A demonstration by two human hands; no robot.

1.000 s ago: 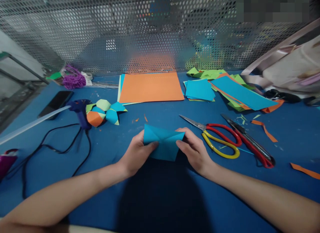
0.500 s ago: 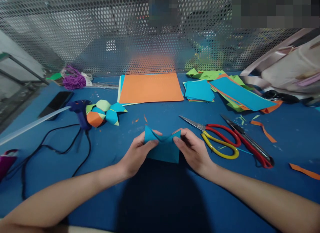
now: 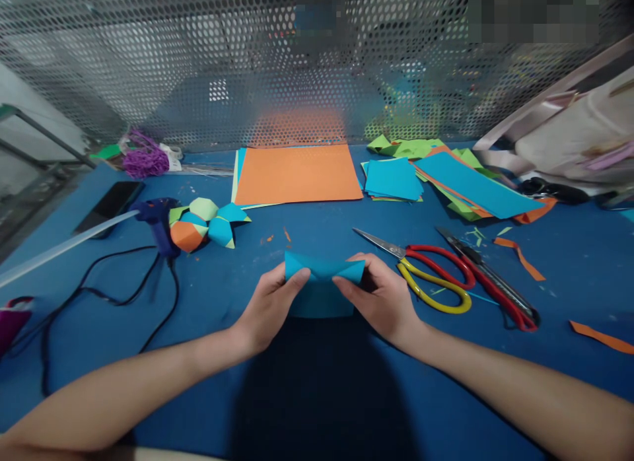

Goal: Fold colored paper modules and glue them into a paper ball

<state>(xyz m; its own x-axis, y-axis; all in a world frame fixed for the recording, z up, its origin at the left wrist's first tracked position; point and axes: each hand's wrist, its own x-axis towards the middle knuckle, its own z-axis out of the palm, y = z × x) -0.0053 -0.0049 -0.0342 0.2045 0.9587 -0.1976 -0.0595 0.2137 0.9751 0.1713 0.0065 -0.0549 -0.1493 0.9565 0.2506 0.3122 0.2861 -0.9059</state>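
Blue paper [image 3: 324,299] is held above the table [image 3: 198,395], nearer than the scissors [image 3: 433,276], pinched by the fingers of the left hand [image 3: 270,306] and right hand [image 3: 389,302] (its fold appears curved, though shadowed).

Here's the blue surface [image 3: 208,395], with an orange sheet [image 3: 300,174] topping a paper pile at the back, blue squares [image 3: 393,179] stacked just beside it. Over on the right, scissors [image 3: 421,266] lie by a cutter [image 3: 488,279]; on the left, the glue gun [image 3: 161,226] sits beside a phone [image 3: 109,207].
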